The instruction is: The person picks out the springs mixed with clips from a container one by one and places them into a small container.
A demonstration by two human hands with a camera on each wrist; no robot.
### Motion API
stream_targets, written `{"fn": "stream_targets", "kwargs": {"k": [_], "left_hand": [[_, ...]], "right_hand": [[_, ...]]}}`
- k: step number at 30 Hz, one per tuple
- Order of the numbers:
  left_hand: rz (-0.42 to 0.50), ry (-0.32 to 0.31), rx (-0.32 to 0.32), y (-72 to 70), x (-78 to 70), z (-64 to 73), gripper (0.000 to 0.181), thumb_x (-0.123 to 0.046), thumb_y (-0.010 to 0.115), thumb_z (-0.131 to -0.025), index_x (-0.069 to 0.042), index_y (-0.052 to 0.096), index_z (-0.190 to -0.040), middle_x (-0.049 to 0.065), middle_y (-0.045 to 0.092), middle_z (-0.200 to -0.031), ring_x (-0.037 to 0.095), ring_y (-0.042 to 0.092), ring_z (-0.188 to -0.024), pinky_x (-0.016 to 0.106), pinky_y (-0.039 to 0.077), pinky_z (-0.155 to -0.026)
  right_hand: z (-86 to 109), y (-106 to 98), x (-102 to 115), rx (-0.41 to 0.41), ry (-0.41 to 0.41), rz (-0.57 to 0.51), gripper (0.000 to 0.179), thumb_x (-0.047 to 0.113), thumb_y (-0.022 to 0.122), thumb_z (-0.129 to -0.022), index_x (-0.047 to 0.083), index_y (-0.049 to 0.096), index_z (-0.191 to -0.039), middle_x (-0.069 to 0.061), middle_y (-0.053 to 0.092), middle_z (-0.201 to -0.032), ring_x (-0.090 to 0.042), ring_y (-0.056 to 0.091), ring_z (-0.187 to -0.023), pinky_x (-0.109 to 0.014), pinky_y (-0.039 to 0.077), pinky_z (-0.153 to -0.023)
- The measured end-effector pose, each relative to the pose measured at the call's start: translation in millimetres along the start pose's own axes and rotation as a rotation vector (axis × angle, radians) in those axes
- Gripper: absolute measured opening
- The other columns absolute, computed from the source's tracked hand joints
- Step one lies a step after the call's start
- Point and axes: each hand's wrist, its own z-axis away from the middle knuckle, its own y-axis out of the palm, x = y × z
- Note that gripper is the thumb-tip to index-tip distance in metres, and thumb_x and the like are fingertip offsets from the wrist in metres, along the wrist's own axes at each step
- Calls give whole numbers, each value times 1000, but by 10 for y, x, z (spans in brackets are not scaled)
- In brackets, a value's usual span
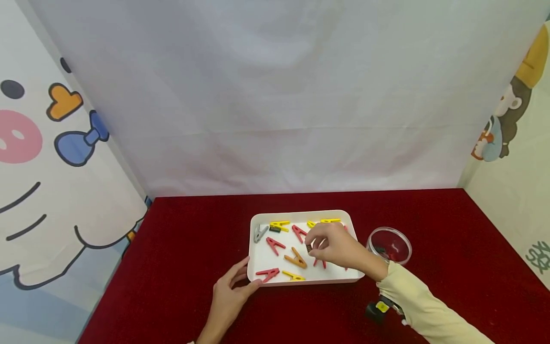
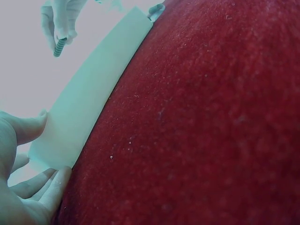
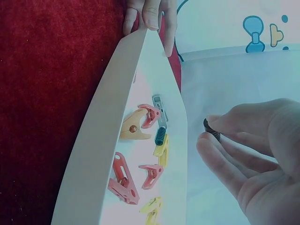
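Note:
A white tray [image 1: 268, 253] holds several small plastic clips in red, yellow, orange and grey, among them an orange clip [image 1: 296, 258]. My left hand [image 1: 229, 294] grips the tray's near left corner, thumb and fingers on different sides of it. Above the tray's right part, my right hand [image 1: 333, 244] pinches a small dark spring [image 3: 212, 130] between thumb and fingertips. Another dark green spring [image 3: 160, 136] lies in the tray beside a yellow clip [image 3: 162, 152] and a grey clip [image 3: 160, 110]. The right hand hides some clips in the head view.
A round clear container [image 1: 389, 245] stands right of the tray, close to my right forearm, with dark and red pieces inside. Dark red cloth [image 1: 193, 239] covers the table. A pale curtain [image 1: 301, 95] hangs behind it, and printed panels flank both sides.

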Motion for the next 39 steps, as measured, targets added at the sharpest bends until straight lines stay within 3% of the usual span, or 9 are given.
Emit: {"fn": "stream_targets", "kwargs": {"k": [7, 15, 24, 39], "left_hand": [[-9, 5, 3, -4, -4, -2, 59, -15, 83, -72, -13, 61, -128, 9, 65, -109, 23, 60, -101, 23, 52, -73], [-6, 5, 18, -6, 19, -14, 60, -11, 80, -75, -5, 57, -130, 16, 63, -112, 29, 60, -103, 22, 52, -71], [-6, 13, 0, -15, 2, 5, 60, -16, 83, -72, -13, 61, -128, 9, 65, -108, 23, 61, -100, 23, 52, -72], [0, 12, -2, -10, -3, 2, 60, -16, 83, -71, -14, 61, -127, 9, 65, -108, 23, 61, -100, 23, 53, -72]], "right_hand": [[51, -52, 22, -6, 2, -9, 17, 0, 73, -77, 12, 69, -86, 3, 64, -85, -6, 61, -71, -25, 53, -66], [113, -114, 33, -10, -7, -33, 18, -4, 72, -76, 10, 68, -86, 0, 65, -87, -8, 62, -72, -25, 53, -66], [188, -198, 56, -15, 13, -34, 18, -5, 71, -76, 8, 68, -88, 0, 66, -86, -9, 62, -73, -24, 53, -67], [355, -398, 11, -53, 74, -36, 17, -2, 75, -75, 8, 69, -88, -1, 66, -88, -9, 62, -74, -27, 53, -67]]}}
